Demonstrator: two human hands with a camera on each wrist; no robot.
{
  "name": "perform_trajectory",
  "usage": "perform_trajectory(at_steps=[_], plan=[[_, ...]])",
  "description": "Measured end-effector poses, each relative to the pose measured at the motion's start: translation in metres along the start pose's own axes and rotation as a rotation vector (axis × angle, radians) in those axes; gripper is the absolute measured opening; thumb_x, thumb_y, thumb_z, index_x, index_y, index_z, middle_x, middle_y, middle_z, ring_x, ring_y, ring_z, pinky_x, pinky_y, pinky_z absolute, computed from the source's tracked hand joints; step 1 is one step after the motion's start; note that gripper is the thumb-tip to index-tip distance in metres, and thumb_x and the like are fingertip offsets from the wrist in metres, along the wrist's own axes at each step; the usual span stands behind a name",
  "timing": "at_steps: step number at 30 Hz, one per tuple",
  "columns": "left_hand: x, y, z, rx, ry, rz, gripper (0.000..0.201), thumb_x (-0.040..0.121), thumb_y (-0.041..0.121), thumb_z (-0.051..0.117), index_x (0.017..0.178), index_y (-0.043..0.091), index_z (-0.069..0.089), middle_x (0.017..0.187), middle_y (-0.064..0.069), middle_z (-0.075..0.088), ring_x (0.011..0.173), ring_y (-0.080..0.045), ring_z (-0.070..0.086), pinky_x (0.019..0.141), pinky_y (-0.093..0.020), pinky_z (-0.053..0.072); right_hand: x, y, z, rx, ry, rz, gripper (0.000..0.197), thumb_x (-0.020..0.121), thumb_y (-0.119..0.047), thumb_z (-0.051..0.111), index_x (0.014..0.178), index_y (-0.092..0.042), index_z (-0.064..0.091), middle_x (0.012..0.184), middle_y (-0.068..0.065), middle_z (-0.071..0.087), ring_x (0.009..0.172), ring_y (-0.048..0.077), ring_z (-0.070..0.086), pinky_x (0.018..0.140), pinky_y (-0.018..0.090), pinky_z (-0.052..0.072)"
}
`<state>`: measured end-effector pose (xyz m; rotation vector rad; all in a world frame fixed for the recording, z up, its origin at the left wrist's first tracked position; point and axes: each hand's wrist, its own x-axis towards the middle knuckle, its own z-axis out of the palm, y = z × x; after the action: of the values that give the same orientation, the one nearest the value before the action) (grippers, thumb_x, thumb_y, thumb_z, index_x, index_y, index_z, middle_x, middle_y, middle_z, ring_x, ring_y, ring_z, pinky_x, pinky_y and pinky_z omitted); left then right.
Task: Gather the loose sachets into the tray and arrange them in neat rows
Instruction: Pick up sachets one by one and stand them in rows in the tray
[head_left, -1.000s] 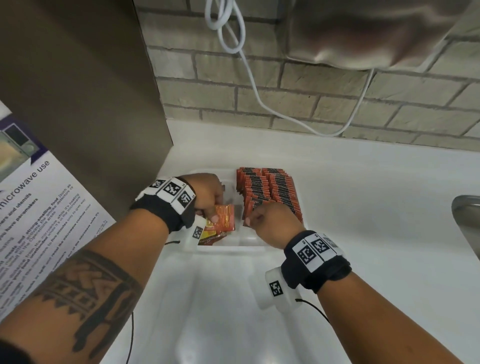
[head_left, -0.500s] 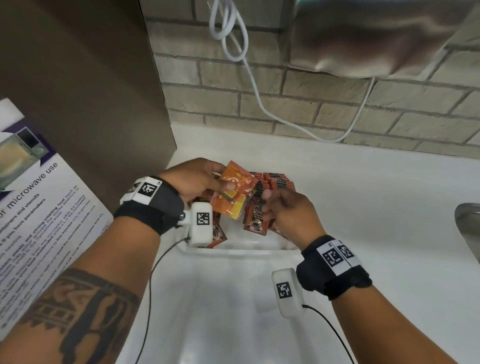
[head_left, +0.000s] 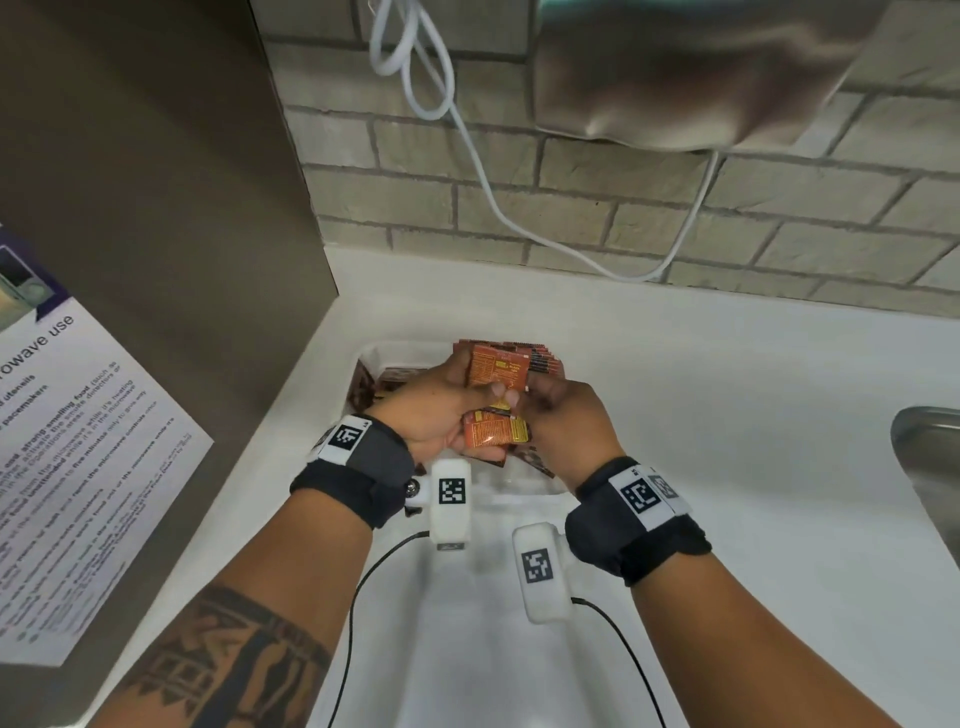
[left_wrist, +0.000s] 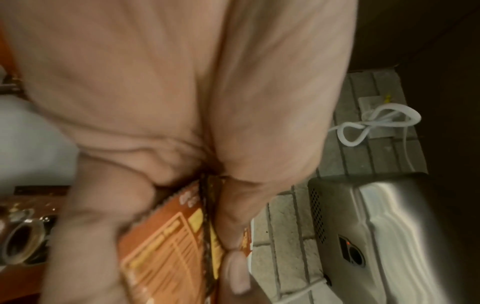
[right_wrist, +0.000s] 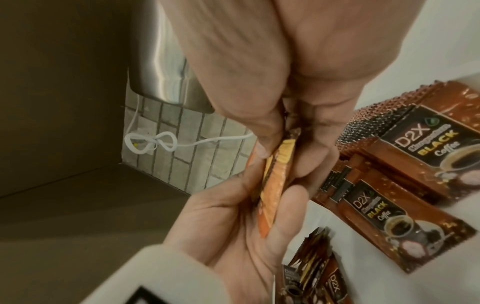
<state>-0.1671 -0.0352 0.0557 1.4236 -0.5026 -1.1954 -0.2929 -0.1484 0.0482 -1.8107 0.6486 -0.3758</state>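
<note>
Sachets (head_left: 496, 371) of black coffee sit as a small orange bundle lifted just above the tray (head_left: 371, 353), pinched between both hands. The left hand (head_left: 436, 410) clamps the bundle between thumb and curled fingers; the right hand (head_left: 566, 421) nips its near edge, thumb against forefinger, as the right wrist view shows. Behind them a standing row (head_left: 540, 358) already fills the tray's far right side, and a few loose packets (right_wrist: 405, 222) lie flat below. To do this well, I would square the bundle edge-on, all faces turned one way, tapping the bottoms level before lowering it upright beside the row, so nothing fans out or tips its neighbours.
</note>
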Motion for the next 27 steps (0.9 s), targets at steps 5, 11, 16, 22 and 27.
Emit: perform_trajectory(at_steps=[5, 11, 16, 22, 27], plan=[[-0.004, 0.002, 0.0, 0.062, 0.117, 0.073, 0.043, 0.093, 0.019, 0.069, 0.132, 0.018, 0.051, 0.113, -0.007, 0.068, 0.083, -0.022, 0.071, 0.049, -0.031, 0.057, 0.007, 0.002, -0.01, 0.01, -0.015, 0.016, 0.016, 0.086, -0.029, 0.077, 0.1, -0.028, 0.069, 0.082, -0.01, 0.063, 0.073, 0.009, 0.063, 0.068, 0.02, 0.051], [-0.005, -0.001, -0.012, 0.163, 0.115, 0.083, 0.04, 0.091, 0.03, 0.072, 0.128, 0.023, 0.058, 0.1, 0.005, 0.074, 0.073, -0.009, 0.067, 0.043, -0.021, 0.048, 0.014, -0.004, -0.007, 0.169, 0.032, 0.013, 0.031, 0.084, -0.01, 0.076, 0.112, -0.018, 0.065, 0.088, 0.0, 0.072, 0.074, 0.007, 0.068, 0.064, 0.024, 0.049], [-0.003, -0.002, -0.028, -0.097, 0.096, 0.011, 0.041, 0.095, 0.028, 0.061, 0.133, 0.015, 0.057, 0.11, -0.008, 0.073, 0.087, -0.019, 0.073, 0.06, -0.032, 0.063, 0.015, -0.012, -0.008, 0.275, 0.153, -0.054, 0.015, 0.086, -0.002, 0.073, 0.096, -0.012, 0.068, 0.083, -0.003, 0.07, 0.07, 0.004, 0.064, 0.063, 0.019, 0.049], [0.0, 0.0, -0.041, -0.268, 0.11, -0.015, 0.031, 0.103, 0.018, 0.053, 0.132, 0.007, 0.056, 0.125, -0.017, 0.069, 0.098, -0.029, 0.074, 0.074, -0.042, 0.064, 0.005, -0.003, 0.01, 0.011, 0.142, -0.216, 0.027, 0.083, 0.0, 0.074, 0.08, -0.027, 0.077, 0.102, -0.008, 0.058, 0.081, 0.019, 0.066, 0.066, 0.031, 0.059], [0.001, -0.001, -0.044, -0.16, 0.078, 0.053, 0.042, 0.097, 0.005, 0.062, 0.138, 0.007, 0.052, 0.131, -0.017, 0.066, 0.117, -0.036, 0.066, 0.089, -0.05, 0.059, 0.003, 0.004, 0.016, -0.02, 0.146, -0.147, 0.033, 0.091, -0.001, 0.064, 0.082, -0.03, 0.076, 0.104, -0.003, 0.064, 0.083, 0.016, 0.069, 0.073, 0.035, 0.061]])
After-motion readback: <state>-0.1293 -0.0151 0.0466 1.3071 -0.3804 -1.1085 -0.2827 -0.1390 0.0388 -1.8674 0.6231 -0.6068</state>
